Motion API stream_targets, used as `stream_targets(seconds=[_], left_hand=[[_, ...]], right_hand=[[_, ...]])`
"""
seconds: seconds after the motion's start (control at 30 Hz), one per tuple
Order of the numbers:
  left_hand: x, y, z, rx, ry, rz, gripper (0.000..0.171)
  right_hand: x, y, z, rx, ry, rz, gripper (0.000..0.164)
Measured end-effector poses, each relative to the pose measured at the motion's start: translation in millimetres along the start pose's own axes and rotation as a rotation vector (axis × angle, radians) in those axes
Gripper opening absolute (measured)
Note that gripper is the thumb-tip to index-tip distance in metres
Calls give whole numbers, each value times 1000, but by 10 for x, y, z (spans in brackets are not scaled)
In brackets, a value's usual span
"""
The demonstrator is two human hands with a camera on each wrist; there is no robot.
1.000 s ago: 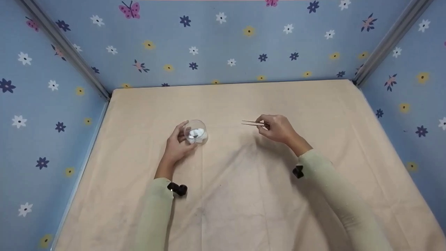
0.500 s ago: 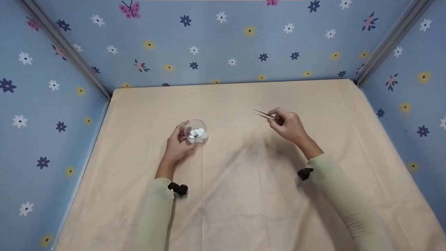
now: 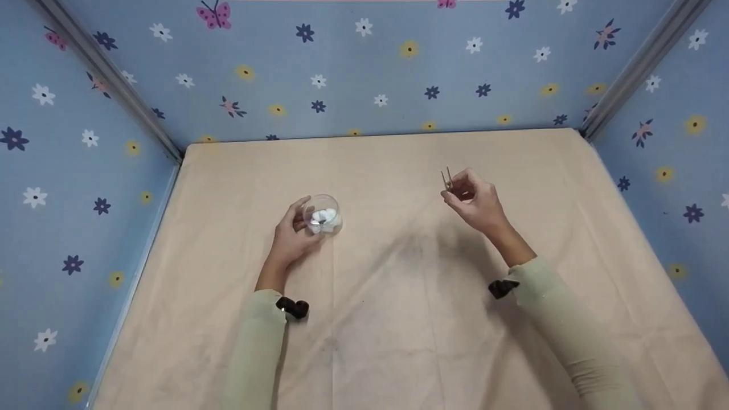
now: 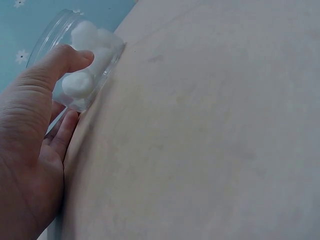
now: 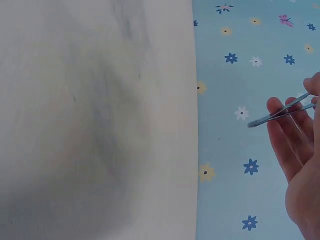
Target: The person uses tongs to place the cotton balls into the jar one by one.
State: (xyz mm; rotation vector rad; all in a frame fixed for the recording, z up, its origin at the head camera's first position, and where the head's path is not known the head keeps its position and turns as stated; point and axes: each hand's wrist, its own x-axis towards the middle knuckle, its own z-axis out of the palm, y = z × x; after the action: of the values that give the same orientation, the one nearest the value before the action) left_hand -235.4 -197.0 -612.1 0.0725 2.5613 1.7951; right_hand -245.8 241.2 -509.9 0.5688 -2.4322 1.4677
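Note:
My left hand (image 3: 290, 242) grips a clear round jar (image 3: 323, 199) that stands on the cloth left of centre. White cotton balls (image 3: 324, 216) lie inside it. In the left wrist view the thumb presses across the jar's wall (image 4: 50, 35), in front of some cotton balls (image 4: 78, 85). To the right and apart from the jar, my right hand (image 3: 480, 204) pinches metal tweezers (image 3: 447, 181) above the cloth, tips toward the back wall. The right wrist view has the tweezers (image 5: 270, 118) between thumb and fingers, with nothing visible at the tips.
A beige cloth (image 3: 376, 319) with creases covers the table. Blue flowered walls (image 3: 353, 62) stand behind and on both sides, with grey posts (image 3: 638, 62) at the back corners. A small black camera sits on each wrist.
My right hand has moved right and farther back, away from the jar. The tweezers have swung from pointing left to pointing at the back wall. The left hand and jar stay put.

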Motion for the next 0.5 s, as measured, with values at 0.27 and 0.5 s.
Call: stream_targets(seconds=[0.27, 0.5], left_hand=[[6, 14, -9, -8, -20, 2, 95], [8, -14, -8, -5, -11, 0, 95]], right_hand=[[-56, -28, 13, 63, 97, 61, 20], [-54, 7, 25, 83, 147, 72, 19]])
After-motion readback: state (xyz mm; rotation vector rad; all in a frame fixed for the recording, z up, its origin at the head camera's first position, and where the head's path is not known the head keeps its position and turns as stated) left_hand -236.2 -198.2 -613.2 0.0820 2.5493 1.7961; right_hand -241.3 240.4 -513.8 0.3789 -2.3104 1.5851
